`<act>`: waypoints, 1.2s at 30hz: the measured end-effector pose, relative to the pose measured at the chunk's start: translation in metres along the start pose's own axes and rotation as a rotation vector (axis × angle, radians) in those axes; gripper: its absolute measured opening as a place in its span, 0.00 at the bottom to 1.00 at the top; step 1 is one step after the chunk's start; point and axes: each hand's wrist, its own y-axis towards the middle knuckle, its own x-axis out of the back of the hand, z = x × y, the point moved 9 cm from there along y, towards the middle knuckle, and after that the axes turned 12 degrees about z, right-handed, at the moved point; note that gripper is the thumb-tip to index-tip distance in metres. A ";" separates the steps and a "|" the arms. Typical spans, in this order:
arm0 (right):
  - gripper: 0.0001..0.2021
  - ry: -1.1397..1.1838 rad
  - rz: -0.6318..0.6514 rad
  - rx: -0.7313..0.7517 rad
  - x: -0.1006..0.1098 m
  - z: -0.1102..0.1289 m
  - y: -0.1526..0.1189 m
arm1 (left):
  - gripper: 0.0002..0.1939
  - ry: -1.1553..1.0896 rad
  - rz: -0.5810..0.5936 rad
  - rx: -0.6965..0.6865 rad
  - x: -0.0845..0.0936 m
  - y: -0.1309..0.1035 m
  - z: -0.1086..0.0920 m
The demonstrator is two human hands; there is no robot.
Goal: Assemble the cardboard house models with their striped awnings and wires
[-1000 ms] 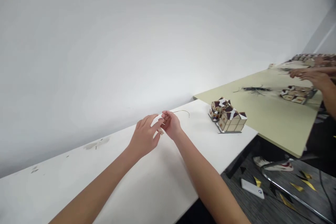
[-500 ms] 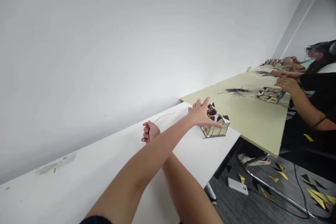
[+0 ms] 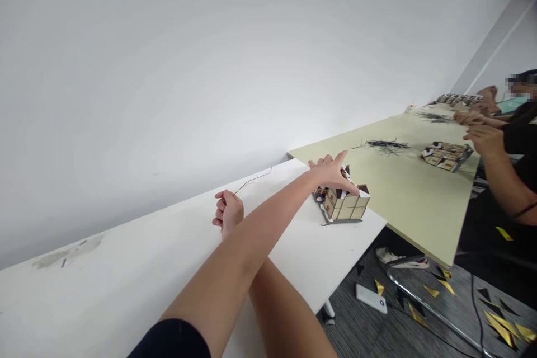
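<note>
My arms are crossed, the left forearm passing over the right. My left hand is at a small model house with cream walls, dark roof and white patches. Its thumb and forefinger are spread wide over the roof; I cannot tell how firmly they touch it. The hand partly hides the house, which stands upright on a grey base. Further left, my right hand is closed around a thin wire, whose free end curves up and to the right above the white table.
A pale yellow table adjoins mine, with a bundle of dark wires and another model house. A co-worker's hands are beside it. A white power bank-like object and yellow scraps lie on the floor.
My left hand has shifted slightly right and its thumb has come closer over the house's roof. My right hand, still holding the wire, has moved a little left. The view has shifted slightly.
</note>
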 end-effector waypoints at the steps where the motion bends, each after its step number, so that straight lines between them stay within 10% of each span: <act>1: 0.06 -0.001 0.000 -0.005 -0.001 0.000 0.000 | 0.66 0.014 -0.009 -0.003 0.001 -0.001 0.000; 25: 0.05 -0.060 0.099 -0.124 -0.033 -0.003 -0.028 | 0.33 -0.067 -0.126 0.048 -0.010 -0.043 -0.001; 36: 0.06 -0.194 0.228 -0.201 -0.057 -0.017 -0.043 | 0.35 -0.037 -0.145 0.277 0.007 -0.079 0.054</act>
